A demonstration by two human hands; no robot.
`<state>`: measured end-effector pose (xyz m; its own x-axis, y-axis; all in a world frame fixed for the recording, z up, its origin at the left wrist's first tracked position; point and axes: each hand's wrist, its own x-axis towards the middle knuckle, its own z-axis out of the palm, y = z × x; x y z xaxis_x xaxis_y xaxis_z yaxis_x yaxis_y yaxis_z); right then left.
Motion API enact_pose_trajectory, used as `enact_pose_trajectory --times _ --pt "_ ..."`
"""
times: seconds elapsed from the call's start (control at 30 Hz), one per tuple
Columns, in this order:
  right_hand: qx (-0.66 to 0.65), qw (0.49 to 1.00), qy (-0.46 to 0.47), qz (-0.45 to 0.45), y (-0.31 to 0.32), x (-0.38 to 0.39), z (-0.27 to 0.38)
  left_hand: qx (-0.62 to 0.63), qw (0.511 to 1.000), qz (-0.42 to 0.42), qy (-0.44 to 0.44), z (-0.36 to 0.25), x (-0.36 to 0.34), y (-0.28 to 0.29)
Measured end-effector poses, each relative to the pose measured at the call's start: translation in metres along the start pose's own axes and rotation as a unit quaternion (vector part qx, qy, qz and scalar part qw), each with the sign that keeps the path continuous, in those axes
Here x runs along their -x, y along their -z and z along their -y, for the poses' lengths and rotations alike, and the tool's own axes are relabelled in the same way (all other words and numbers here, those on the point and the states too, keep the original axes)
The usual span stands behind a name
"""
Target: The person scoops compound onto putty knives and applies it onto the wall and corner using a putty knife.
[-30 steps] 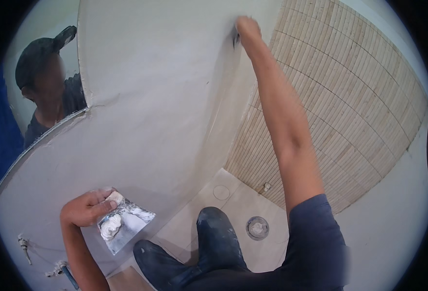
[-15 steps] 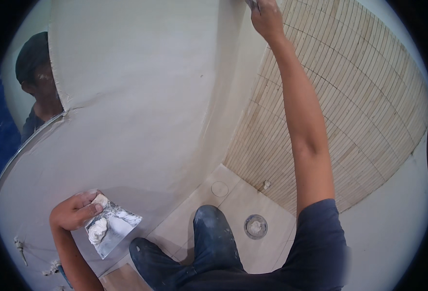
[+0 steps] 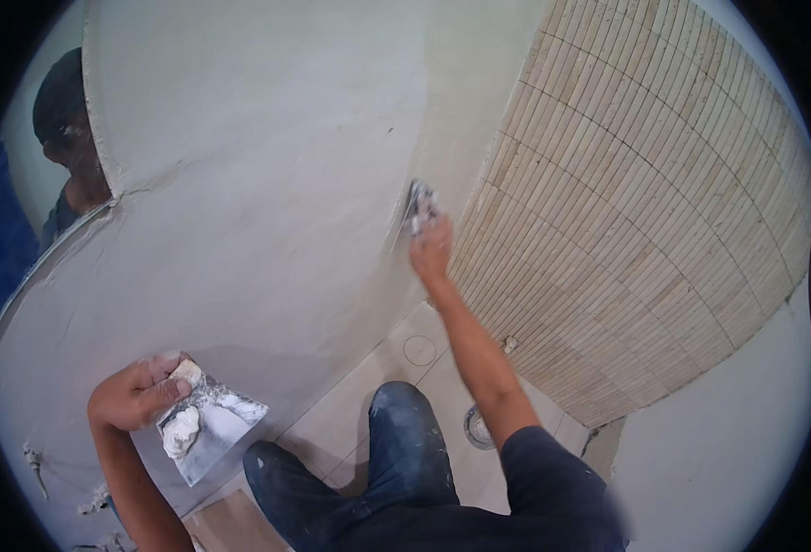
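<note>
Down from the top edge of the view, your right hand [image 3: 431,247] has come to the middle of the pale wall [image 3: 258,184], while your left hand has hardly shifted. That smooth wall fills most of the view. To its right, meeting it at a corner, stands a wall of narrow beige tiles [image 3: 645,212]. Below are the light floor [image 3: 332,437] and your legs in dark, spotted trousers [image 3: 410,442].

Your left hand [image 3: 139,396] holds a broad metal blade [image 3: 235,419] low by the wall, thumb on top and fingers curled round its upper edge. It faces upward, probably so that the lump of white paste [image 3: 182,432] on it stays put and within reach. Your right fingers are closed around a smaller, white-smeared tool [image 3: 420,198], which appears to lie against the wall near the corner, perhaps to press along the surface; blur hides the exact grip. Smallest is a round drain [image 3: 475,429], partly hidden by your right arm.
</note>
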<state>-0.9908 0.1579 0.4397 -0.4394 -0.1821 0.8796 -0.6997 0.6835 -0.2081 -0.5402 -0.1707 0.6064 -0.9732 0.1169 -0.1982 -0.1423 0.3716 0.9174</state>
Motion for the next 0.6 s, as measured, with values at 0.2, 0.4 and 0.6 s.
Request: enact_pose_trajectory --times 0.2,0.4,0.6 --pt "-0.065 0.973 -0.197 0.098 -0.038 0.147 0.104 0.06 0.998 -0.011 0.015 0.011 0.003 0.0" --pt "-0.223 0.855 -0.467 -0.021 -0.046 0.215 0.026 0.002 1.0 -0.009 -0.019 -0.005 -0.017 -0.005" --pt "-0.456 0.572 -0.667 0.14 -0.032 0.091 0.023 0.014 1.0 -0.009 -0.014 0.009 0.004 0.0"
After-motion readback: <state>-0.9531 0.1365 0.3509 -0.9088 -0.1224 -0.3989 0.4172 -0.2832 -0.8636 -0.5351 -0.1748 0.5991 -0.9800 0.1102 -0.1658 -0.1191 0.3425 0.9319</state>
